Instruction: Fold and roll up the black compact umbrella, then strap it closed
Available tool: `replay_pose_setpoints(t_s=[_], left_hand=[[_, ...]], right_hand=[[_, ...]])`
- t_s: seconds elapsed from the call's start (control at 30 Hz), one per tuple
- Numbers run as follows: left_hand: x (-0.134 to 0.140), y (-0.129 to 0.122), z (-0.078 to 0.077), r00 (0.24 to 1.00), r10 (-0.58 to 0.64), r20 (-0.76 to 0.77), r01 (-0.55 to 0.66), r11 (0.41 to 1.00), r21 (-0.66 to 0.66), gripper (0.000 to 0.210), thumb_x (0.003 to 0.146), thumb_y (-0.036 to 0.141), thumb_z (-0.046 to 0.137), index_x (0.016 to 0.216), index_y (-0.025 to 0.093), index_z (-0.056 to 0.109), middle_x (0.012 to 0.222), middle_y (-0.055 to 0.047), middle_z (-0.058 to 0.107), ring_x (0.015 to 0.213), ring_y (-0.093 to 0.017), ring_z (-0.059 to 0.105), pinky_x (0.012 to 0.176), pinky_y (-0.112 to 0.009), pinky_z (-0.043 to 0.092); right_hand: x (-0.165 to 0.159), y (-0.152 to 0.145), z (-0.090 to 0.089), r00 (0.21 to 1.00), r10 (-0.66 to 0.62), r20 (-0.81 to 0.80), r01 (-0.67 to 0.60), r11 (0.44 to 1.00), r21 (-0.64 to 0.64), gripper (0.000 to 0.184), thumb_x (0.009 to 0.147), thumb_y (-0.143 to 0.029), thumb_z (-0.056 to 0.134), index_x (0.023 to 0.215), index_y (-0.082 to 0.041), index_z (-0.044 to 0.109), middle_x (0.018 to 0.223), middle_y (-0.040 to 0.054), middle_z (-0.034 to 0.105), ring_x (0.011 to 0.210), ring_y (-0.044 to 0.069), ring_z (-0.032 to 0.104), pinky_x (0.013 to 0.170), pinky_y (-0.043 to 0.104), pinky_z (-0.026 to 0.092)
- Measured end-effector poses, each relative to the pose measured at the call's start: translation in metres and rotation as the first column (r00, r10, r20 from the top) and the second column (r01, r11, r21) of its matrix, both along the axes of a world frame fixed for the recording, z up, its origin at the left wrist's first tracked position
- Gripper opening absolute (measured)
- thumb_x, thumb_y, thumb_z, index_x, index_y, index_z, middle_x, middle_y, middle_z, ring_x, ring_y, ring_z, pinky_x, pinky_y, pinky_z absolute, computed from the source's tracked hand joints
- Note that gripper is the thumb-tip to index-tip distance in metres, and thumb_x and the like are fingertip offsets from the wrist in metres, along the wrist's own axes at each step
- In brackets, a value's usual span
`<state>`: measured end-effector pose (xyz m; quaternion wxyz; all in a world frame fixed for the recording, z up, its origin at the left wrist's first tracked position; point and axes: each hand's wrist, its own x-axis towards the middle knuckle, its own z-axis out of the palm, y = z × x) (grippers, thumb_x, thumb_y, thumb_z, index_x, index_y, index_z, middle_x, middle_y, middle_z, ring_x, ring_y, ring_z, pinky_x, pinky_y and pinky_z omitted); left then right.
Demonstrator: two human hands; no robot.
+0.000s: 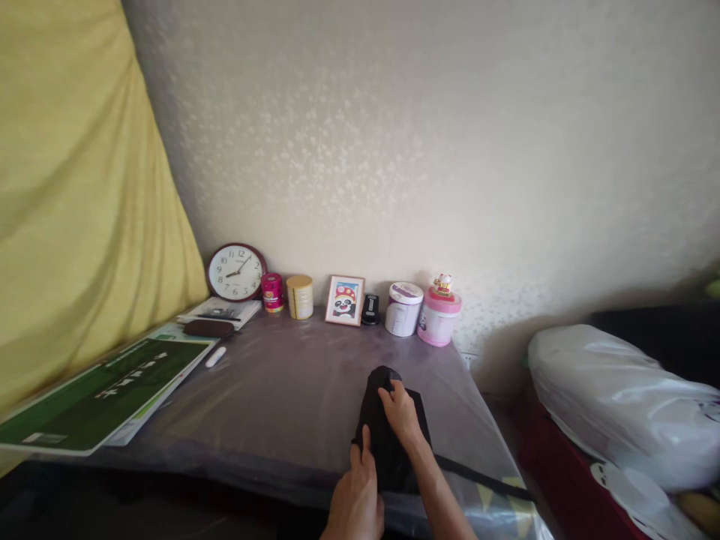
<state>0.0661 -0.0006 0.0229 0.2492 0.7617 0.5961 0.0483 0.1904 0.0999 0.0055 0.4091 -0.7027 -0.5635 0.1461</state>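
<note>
A black cloth item with a long strap, perhaps a bag (388, 457), lies near the front right of the table (270, 397). My right hand (400, 411) is closed on its upper part, thumb and fingers pinching the fabric. Lower down, my left hand (358, 480) grips the item's left edge, with a finger pointing up along it. The black strap (484, 477) trails off to the right across the table cover. Part of the cloth is hidden beneath my hands and forearm.
Along the wall stand a clock (237, 271), a pink can (272, 292), a yellow can (300, 298), a panda picture frame (345, 301) and two tubs (403, 309). Green sheets (124, 390) overhang the left front edge. A white plastic bag (624, 397) sits right of the table.
</note>
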Motion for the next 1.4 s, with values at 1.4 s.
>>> replay_pose_setpoints(t_s=[1.4], left_hand=[[-0.018, 0.006, -0.012, 0.998, 0.006, -0.067, -0.009, 0.999, -0.05, 0.079, 0.077, 0.017, 0.047, 0.141, 0.018, 0.001, 0.119, -0.015, 0.052, 0.09, -0.022, 0.062, 0.074, -0.028, 0.046]], right_hand=[[0.009, 0.016, -0.002, 0.813, 0.47, 0.344, -0.518, 0.853, 0.059, 0.032, 0.09, -0.025, 0.037, 0.088, -0.025, 0.069, 0.1, 0.0023, 0.069, 0.113, 0.019, 0.05, 0.104, 0.046, 0.022]])
